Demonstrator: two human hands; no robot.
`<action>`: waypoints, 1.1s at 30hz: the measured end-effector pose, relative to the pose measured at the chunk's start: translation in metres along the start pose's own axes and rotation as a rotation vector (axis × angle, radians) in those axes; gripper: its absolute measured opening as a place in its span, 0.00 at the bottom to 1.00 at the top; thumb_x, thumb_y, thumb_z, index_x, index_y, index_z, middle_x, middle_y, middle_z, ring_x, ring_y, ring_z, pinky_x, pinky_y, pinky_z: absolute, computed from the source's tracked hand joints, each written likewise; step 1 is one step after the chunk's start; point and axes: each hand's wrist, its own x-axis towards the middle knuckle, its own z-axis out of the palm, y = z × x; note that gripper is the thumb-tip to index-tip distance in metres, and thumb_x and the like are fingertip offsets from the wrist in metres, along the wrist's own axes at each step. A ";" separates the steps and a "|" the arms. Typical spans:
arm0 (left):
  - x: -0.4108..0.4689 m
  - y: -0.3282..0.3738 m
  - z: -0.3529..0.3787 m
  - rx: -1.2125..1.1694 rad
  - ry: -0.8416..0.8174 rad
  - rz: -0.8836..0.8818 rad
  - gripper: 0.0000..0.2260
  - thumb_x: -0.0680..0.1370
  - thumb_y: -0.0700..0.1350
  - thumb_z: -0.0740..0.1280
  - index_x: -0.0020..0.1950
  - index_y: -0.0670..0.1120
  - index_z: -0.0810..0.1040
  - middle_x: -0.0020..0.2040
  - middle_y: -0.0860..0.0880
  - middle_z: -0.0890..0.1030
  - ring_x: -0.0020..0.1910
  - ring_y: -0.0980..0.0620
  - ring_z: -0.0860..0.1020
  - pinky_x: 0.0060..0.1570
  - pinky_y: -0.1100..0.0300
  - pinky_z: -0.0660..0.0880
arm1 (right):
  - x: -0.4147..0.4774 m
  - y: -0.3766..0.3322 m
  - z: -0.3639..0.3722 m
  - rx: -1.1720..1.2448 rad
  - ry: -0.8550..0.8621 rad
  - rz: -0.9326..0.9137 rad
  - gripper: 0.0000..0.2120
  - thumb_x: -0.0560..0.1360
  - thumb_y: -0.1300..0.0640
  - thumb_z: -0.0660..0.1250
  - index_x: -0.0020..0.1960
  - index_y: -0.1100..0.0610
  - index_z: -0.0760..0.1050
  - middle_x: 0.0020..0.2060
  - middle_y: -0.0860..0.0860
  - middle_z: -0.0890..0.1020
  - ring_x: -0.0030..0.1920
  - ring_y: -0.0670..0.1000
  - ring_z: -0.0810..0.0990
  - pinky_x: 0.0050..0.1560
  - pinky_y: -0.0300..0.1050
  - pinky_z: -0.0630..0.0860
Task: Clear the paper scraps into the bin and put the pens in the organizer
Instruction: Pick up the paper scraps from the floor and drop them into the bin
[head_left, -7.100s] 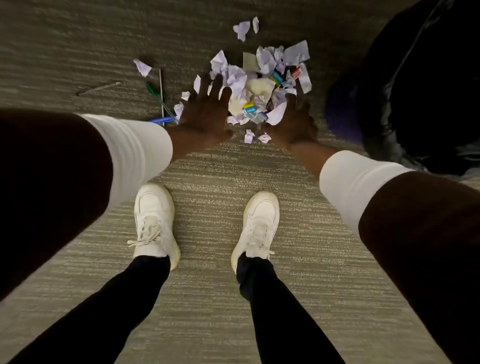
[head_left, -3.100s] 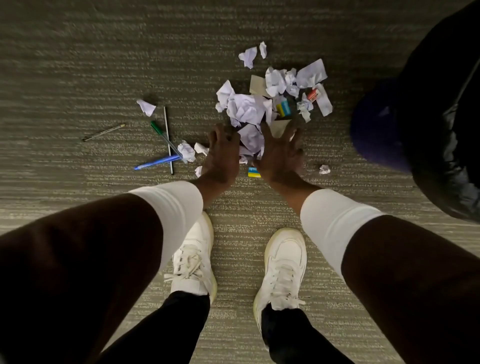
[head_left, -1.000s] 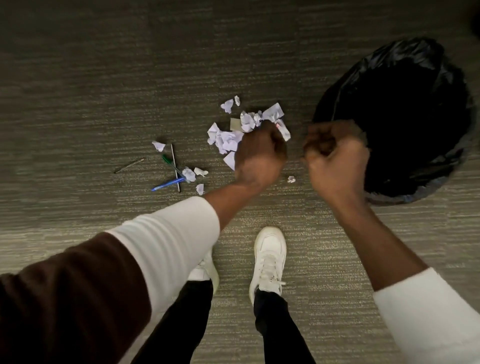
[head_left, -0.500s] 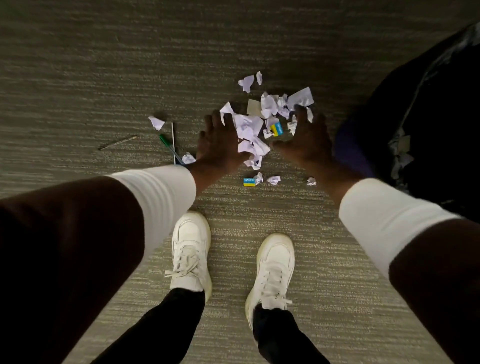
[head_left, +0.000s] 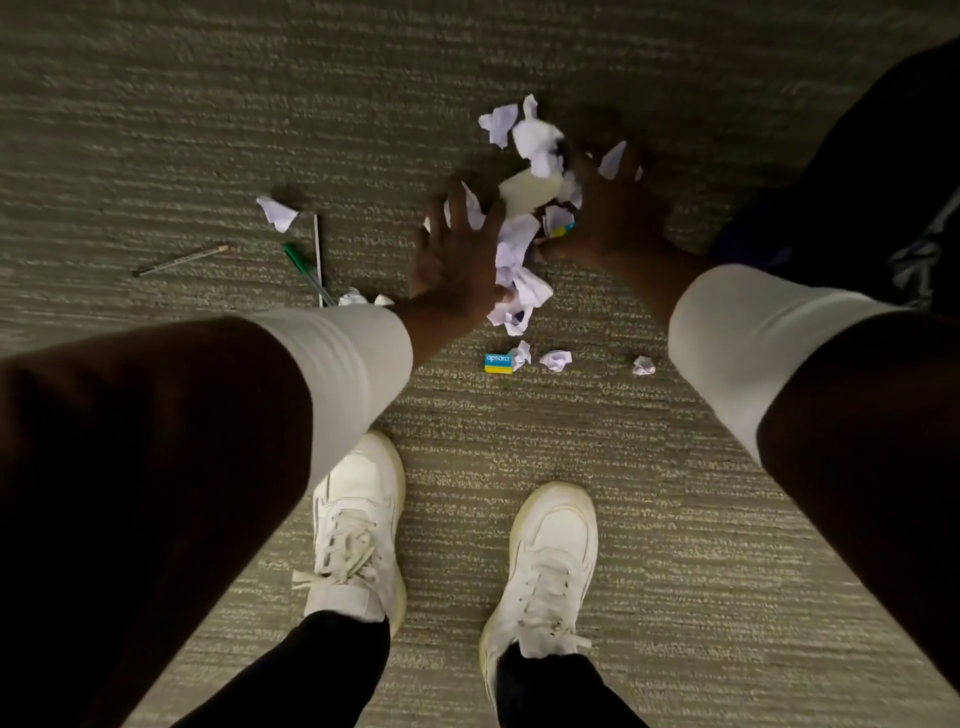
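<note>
A pile of crumpled white paper scraps lies on the carpet in front of my feet. My left hand presses on its left side and my right hand on its right side. Both have fingers spread, with scraps showing between them. More scraps lie just beyond the hands. A green pen, a thin white stick and a grey pen lie to the left. The black-lined bin stands at the right edge. No organizer is in view.
A blue and yellow eraser box and two small paper balls lie near my white shoes. A lone scrap lies above the pens. Grey carpet covers the floor.
After a trip to the bin a second ago, both hands came back down to the pile. In the last half second they have closed in on it from either side.
</note>
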 end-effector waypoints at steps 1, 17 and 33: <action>-0.002 0.000 0.003 0.025 0.037 0.008 0.44 0.73 0.55 0.79 0.83 0.52 0.58 0.84 0.35 0.52 0.81 0.28 0.55 0.72 0.34 0.67 | -0.004 -0.005 0.000 -0.039 0.012 -0.005 0.55 0.69 0.34 0.79 0.85 0.44 0.51 0.84 0.67 0.45 0.83 0.74 0.48 0.79 0.73 0.60; -0.055 -0.033 -0.020 -0.347 0.114 0.003 0.09 0.72 0.35 0.74 0.52 0.39 0.85 0.61 0.35 0.78 0.57 0.34 0.80 0.54 0.52 0.76 | -0.082 -0.017 0.031 0.346 0.266 0.077 0.19 0.72 0.58 0.79 0.62 0.53 0.84 0.59 0.57 0.85 0.61 0.62 0.82 0.60 0.49 0.76; -0.146 0.070 -0.178 -0.566 0.381 0.005 0.04 0.69 0.31 0.72 0.41 0.37 0.85 0.40 0.37 0.84 0.43 0.39 0.83 0.46 0.55 0.72 | -0.219 -0.011 -0.107 0.568 0.529 0.130 0.07 0.70 0.62 0.76 0.47 0.55 0.84 0.41 0.52 0.88 0.37 0.47 0.81 0.32 0.23 0.64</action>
